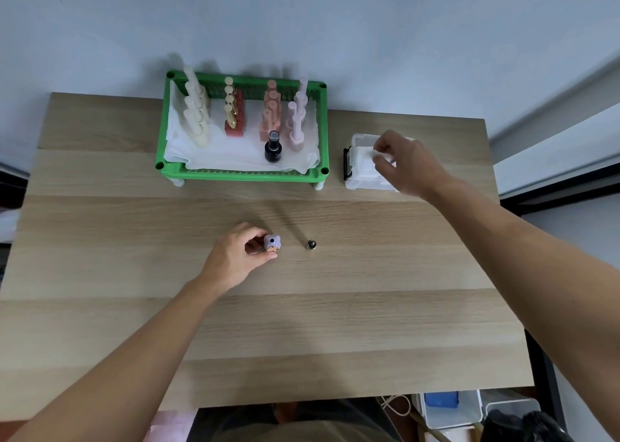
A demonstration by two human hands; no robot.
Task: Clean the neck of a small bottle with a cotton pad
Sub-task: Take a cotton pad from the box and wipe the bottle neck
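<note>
A small lilac bottle stands uncapped on the wooden table, its dark opening facing up. My left hand grips its body from the left. Its cap with the brush stands on the table just to the right of it, apart. At the right rear, my right hand reaches into a clear plastic box and pinches a white cotton pad at the top of the stack.
A green basket lined with white paper stands at the back centre, holding rows of cream, red-gold, pink and lilac bottles plus one black bottle. Storage bins sit under the table's near right edge.
</note>
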